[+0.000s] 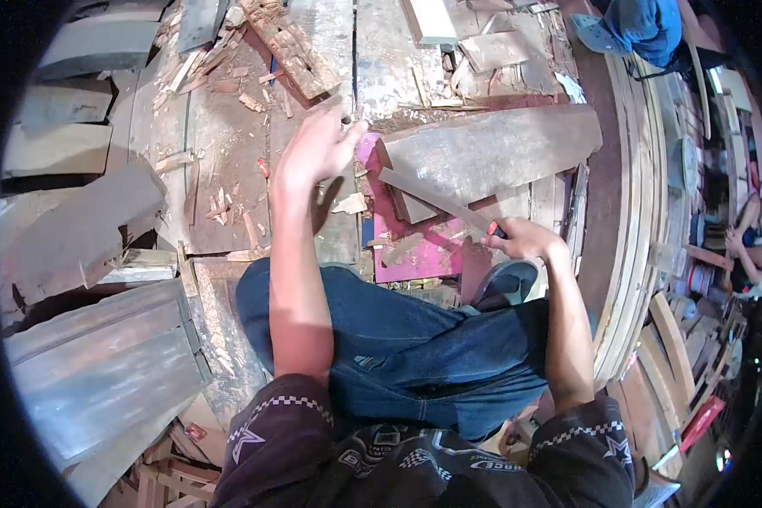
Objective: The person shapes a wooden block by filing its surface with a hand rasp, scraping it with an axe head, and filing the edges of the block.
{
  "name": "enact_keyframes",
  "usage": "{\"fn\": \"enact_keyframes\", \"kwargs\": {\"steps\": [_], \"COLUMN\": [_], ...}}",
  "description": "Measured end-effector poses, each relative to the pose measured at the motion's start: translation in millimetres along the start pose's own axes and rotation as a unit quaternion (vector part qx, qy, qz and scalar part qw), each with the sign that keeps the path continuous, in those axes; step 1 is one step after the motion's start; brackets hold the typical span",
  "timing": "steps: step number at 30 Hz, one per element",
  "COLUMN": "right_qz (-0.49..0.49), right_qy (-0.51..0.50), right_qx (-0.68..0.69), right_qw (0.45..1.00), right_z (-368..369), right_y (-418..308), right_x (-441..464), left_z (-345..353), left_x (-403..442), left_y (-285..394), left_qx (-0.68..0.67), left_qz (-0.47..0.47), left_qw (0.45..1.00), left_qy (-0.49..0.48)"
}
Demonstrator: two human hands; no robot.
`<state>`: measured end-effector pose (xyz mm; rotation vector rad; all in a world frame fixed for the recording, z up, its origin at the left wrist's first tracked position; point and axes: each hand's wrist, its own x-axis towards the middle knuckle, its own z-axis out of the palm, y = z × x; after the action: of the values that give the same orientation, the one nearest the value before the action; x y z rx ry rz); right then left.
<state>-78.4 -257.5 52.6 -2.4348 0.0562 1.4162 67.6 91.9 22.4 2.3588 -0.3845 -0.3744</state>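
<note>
My right hand (521,240) is closed on the red and black handle of a long flat metal tool (432,198). The tool's blade points up and left, to the near edge of a broad grey wooden board (499,148). My left hand (317,144) is raised left of that board, slightly blurred, with thumb and fingers apart and nothing visible between them. Just beyond it lies a rough, pitted wooden block (292,51). A pink sheet (419,254) lies partly under the board, near my bent leg in blue jeans.
Wood chips and splinters litter the plank surface (229,161). Grey boards (85,245) are stacked at the left. Long planks (631,212) run along the right side. A person in a blue top (652,30) is at the upper right; another person's arms (741,241) show at the far right.
</note>
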Motion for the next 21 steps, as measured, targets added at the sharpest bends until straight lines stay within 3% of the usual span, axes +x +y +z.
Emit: {"fn": "enact_keyframes", "kwargs": {"steps": [9,13,16,21], "right_qz": [-0.017,-0.022,-0.015,-0.013], "right_qy": [0.016,0.013,0.03,0.026], "right_qx": [-0.023,-0.036,-0.03,-0.037], "right_qw": [0.999,0.999,0.999,0.999], "right_z": [-13.3,-9.1,-11.2,-9.0], "right_y": [2.0,12.6,6.5,4.5], "right_x": [-6.4,0.2,-0.5,-0.6], "left_z": [10.3,3.6,13.8,26.8], "left_x": [-0.3,-1.6,-0.1,1.3], "left_y": [-3.5,24.6,27.4,20.7], "left_qx": [0.04,0.031,0.094,0.072], "left_qz": [0.047,-0.031,-0.009,0.0], "left_qw": [0.997,0.972,0.968,0.968], "left_qy": [-0.047,-0.231,-0.231,-0.242]}}
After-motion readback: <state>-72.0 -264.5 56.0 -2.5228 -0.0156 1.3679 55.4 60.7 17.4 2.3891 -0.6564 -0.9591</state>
